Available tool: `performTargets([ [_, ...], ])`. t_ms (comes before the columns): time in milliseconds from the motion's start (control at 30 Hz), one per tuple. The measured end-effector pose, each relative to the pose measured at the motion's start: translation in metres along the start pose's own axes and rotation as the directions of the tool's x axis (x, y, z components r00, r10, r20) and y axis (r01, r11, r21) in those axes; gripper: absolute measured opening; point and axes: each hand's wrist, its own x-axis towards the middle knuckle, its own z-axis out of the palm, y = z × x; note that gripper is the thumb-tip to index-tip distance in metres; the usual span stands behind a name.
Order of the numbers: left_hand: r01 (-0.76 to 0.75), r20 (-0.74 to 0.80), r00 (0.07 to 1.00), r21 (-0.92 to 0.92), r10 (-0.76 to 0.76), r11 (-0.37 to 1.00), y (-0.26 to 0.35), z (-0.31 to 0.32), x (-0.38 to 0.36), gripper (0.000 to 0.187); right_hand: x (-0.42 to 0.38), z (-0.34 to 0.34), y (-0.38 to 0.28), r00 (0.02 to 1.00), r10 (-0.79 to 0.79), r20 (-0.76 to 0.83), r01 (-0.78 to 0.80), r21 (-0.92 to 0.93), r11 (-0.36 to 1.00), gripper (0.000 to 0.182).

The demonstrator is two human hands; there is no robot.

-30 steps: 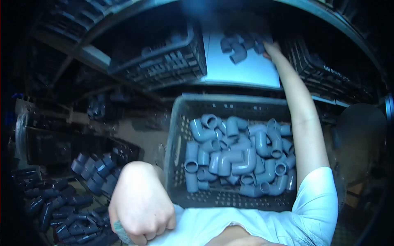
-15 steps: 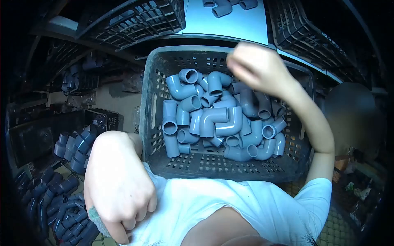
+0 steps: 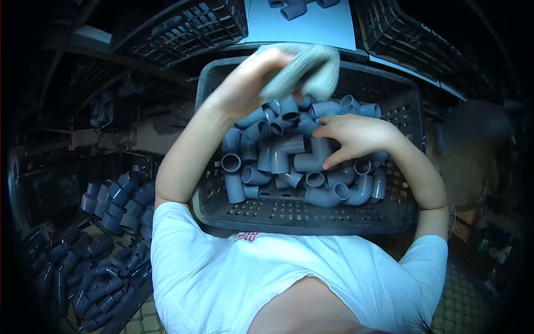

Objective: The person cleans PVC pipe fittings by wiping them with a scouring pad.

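A black plastic crate point(image 3: 311, 222) in front of me holds a jumbled pile of grey plastic pipe elbows. My left hand point(image 3: 264, 69), blurred by motion, is over the crate's far side, shut on a grey-green cloth point(image 3: 320, 69) that hangs over part of the pile. Lower and to the right, my right hand point(image 3: 359, 136) reaches into the pile. Its thumb and fingers close around a pipe elbow point(image 3: 320, 151), which still lies among the others. The palm hides several elbows beneath it.
More grey elbows point(image 3: 293, 10) lie on a white surface point(image 3: 300, 30) beyond the crate. Dark slatted crates point(image 3: 192, 33) stand at the back left and right. On the floor at left are piles of grey fittings point(image 3: 117, 203). A blurred round shape point(image 3: 475, 133) is at the right.
My left hand has swung up from beside my chest to over the crate with the cloth. My right hand has come down from the far rim onto an elbow.
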Motion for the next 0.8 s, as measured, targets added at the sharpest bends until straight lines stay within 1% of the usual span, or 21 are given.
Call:
performTargets([
  [33,0.121,-0.193,0.974,-0.007,-0.120,0.993,-0.001,0.007,0.010,0.044,-0.005,-0.004,0.003,0.994,-0.095,-0.058,0.098,0.058,0.993,0.058],
  [67,0.146,-0.335,0.928,-0.079,-0.164,0.986,-0.006,0.012,0.017,0.041,-0.007,-0.004,0.009,0.971,-0.189,-0.147,0.207,0.119,0.971,0.047],
  [100,0.161,-0.463,0.860,-0.155,-0.216,0.975,-0.011,0.014,0.022,0.039,-0.011,-0.012,0.009,0.969,-0.191,-0.157,0.209,0.106,0.972,0.047],
  [167,0.130,-0.529,0.816,-0.223,-0.232,0.966,-0.015,0.012,0.026,0.036,-0.021,-0.032,0.006,0.981,-0.070,-0.178,0.145,0.451,0.881,0.046],
  [200,0.061,-0.571,0.806,-0.184,-0.157,0.981,-0.012,0.016,0.031,0.034,-0.026,-0.037,0.007,0.965,-0.028,-0.262,0.173,0.551,0.816,0.047],
  [233,0.064,-0.573,0.814,-0.079,-0.098,0.995,-0.005,0.019,0.036,0.035,-0.029,-0.039,0.009,0.922,-0.004,-0.386,0.261,0.615,0.744,0.063],
  [267,0.012,-0.559,0.829,0.080,0.034,0.997,0.000,0.020,0.043,0.035,-0.031,-0.044,0.009,0.880,0.046,-0.472,0.317,0.657,0.684,0.071],
  [300,-0.043,-0.526,0.835,0.231,0.162,0.972,0.003,0.022,0.050,0.035,-0.035,-0.050,0.007,0.832,0.102,-0.546,0.375,0.688,0.621,0.080],
  [333,-0.056,-0.511,0.841,0.241,0.175,0.969,0.006,0.025,0.059,0.035,-0.032,-0.054,0.017,0.770,0.151,-0.620,0.418,0.668,0.615,0.089],
  [367,-0.156,-0.465,0.819,0.383,0.336,0.910,0.008,0.028,0.067,0.033,-0.026,-0.054,0.028,0.724,0.172,-0.668,0.513,0.689,0.511,0.093],
  [433,-0.338,-0.304,0.727,0.622,0.616,0.706,0.014,0.037,0.083,0.031,-0.023,-0.056,0.032,0.629,0.199,-0.752,0.664,0.652,0.367,0.081],
  [467,-0.360,-0.244,0.692,0.699,0.679,0.618,0.012,0.043,0.083,0.031,-0.021,-0.055,0.039,0.617,0.204,-0.760,0.668,0.643,0.375,0.081],
  [500,-0.402,-0.093,0.684,0.779,0.723,0.481,0.008,0.045,0.081,0.044,-0.018,-0.052,0.047,0.611,0.245,-0.753,0.690,0.658,0.302,0.072],
  [533,-0.424,0.024,0.634,0.847,0.773,0.322,0.001,0.048,0.077,0.051,-0.016,-0.054,0.044,0.608,0.286,-0.741,0.709,0.669,0.224,0.065],
  [567,-0.432,0.144,0.582,0.889,0.800,0.153,-0.006,0.052,0.072,0.058,-0.013,-0.051,0.037,0.575,0.372,-0.728,0.735,0.660,0.154,0.051],
  [600,-0.434,0.195,0.618,0.892,0.761,0.125,-0.009,0.058,0.062,0.065,-0.008,-0.050,0.039,0.571,0.404,-0.714,0.734,0.665,0.138,0.052],
  [633,-0.434,0.269,0.651,0.899,0.710,0.058,-0.012,0.060,0.056,0.070,-0.003,-0.048,0.041,0.569,0.435,-0.698,0.731,0.671,0.120,0.053],
  [667,-0.467,0.328,0.644,0.884,0.691,0.016,-0.015,0.060,0.054,0.072,-0.004,-0.048,0.042,0.619,0.451,-0.643,0.628,0.750,0.206,0.073],
  [700,-0.499,0.385,0.635,0.866,0.669,-0.025,-0.014,0.061,0.054,0.073,-0.002,-0.046,0.043,0.621,0.453,-0.640,0.626,0.753,0.206,0.073],
  [767,-0.519,0.407,0.652,0.855,0.640,-0.015,-0.007,0.059,0.054,0.072,0.007,-0.038,0.046,0.706,0.487,-0.515,0.564,0.824,0.053,0.075],
  [800,-0.539,0.433,0.665,0.842,0.608,-0.010,-0.004,0.056,0.055,0.072,0.012,-0.035,0.041,0.670,0.463,-0.581,0.593,0.793,0.138,0.076],
])
